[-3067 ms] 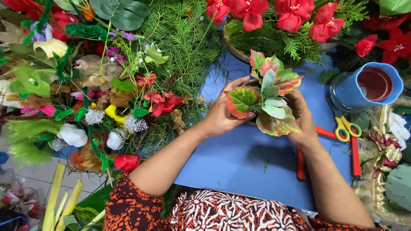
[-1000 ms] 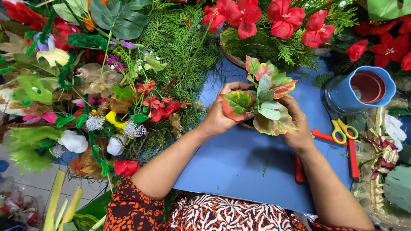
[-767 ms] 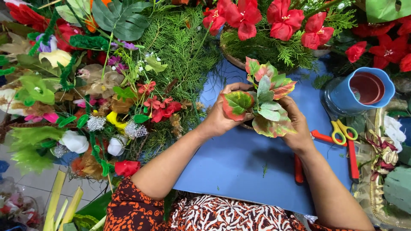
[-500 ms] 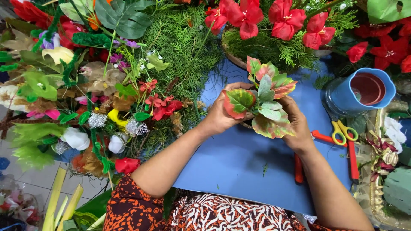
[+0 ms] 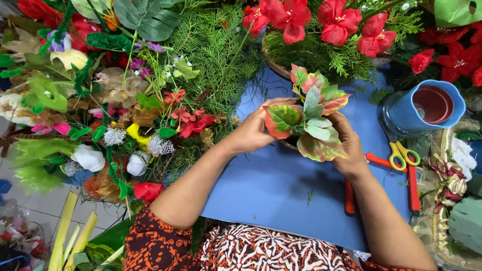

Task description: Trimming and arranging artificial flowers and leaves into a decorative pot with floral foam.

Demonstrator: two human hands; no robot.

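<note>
A small bunch of artificial leaves (image 5: 311, 118), green mottled with red and yellow, stands in a low brown pot whose rim (image 5: 287, 145) just shows beneath it. My left hand (image 5: 253, 131) cups the bunch from the left, fingers curled round a red-edged leaf. Against its right side presses my right hand (image 5: 350, 149), partly hidden by the leaves. Both hands hold the arrangement over a blue sheet (image 5: 281, 190) on the table.
Red artificial flowers in a fern-filled basket (image 5: 311, 30) stand just behind. A heap of mixed fake flowers and greenery (image 5: 115, 100) fills the left. At right lie a blue cup (image 5: 427, 108), yellow-handled scissors (image 5: 401, 155), red-handled cutters (image 5: 350, 195) and green foam (image 5: 467, 223).
Hardly anything differs: both hands stay on the leaf bunch, with only slight finger shifts and a small camera drift.
</note>
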